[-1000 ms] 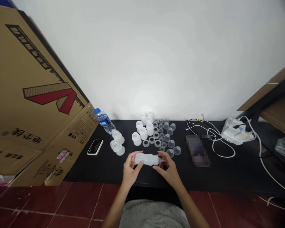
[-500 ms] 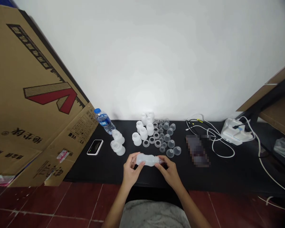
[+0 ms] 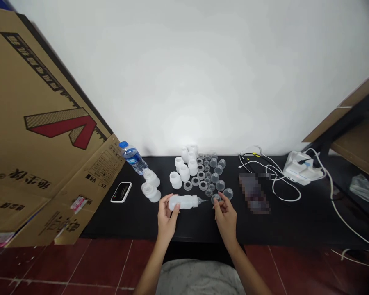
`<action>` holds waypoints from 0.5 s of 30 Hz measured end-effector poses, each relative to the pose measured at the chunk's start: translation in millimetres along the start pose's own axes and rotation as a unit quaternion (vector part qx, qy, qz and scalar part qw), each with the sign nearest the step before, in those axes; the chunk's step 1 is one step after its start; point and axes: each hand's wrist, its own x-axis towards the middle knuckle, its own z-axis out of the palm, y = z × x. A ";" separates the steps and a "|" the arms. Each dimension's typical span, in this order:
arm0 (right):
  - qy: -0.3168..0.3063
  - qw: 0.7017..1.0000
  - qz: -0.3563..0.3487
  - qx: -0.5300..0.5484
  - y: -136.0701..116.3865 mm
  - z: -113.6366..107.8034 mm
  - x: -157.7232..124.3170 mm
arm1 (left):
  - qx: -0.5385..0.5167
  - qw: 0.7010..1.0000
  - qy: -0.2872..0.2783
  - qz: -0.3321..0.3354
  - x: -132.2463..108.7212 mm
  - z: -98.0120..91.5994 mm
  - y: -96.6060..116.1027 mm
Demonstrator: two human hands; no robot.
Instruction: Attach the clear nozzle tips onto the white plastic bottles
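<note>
My left hand (image 3: 167, 215) is closed around a white baby bottle (image 3: 184, 202), held sideways above the front of the table. A clear teat tapers to a thin tip at the bottle's right end. To the right, apart from the bottle, my right hand (image 3: 226, 213) has its thumb and fingers closed on a clear dome cap (image 3: 215, 198) near the front of the cap group. Behind my hands, several white bottles (image 3: 175, 180) stand beside clear rings (image 3: 203, 185), small clear teats (image 3: 208, 192) and other dome caps (image 3: 220, 185).
Two bottles with clear tops (image 3: 151, 191) stand at the left, by a water bottle (image 3: 133, 157) and a white device with a screen (image 3: 121, 192). A blurred dark object (image 3: 253, 194), white cables (image 3: 290, 200) and a white charger (image 3: 303, 168) lie right. A large cardboard box (image 3: 49, 164) leans left.
My right hand has left the bottle's teat end and moved right to a dome cap. The bottle has shifted slightly left and up in my left hand, its teat now in plain view.
</note>
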 end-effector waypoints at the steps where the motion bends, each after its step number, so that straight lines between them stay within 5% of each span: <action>1: 0.002 1.000 -0.014 -0.019 1.1 0.8 0.5 | 0.000 1.000 0.000 0.002 -0.1 0.1 0.1; 6: -0.010 0.992 -0.084 -0.094 4.6 2.4 0.5 | 0.010 1.000 0.008 0.007 -0.9 -0.1 0.9; 15: -0.010 0.999 -0.027 0.026 1.1 -3.7 -1.7 | 0.003 1.000 0.018 -0.002 0.7 1.0 6.8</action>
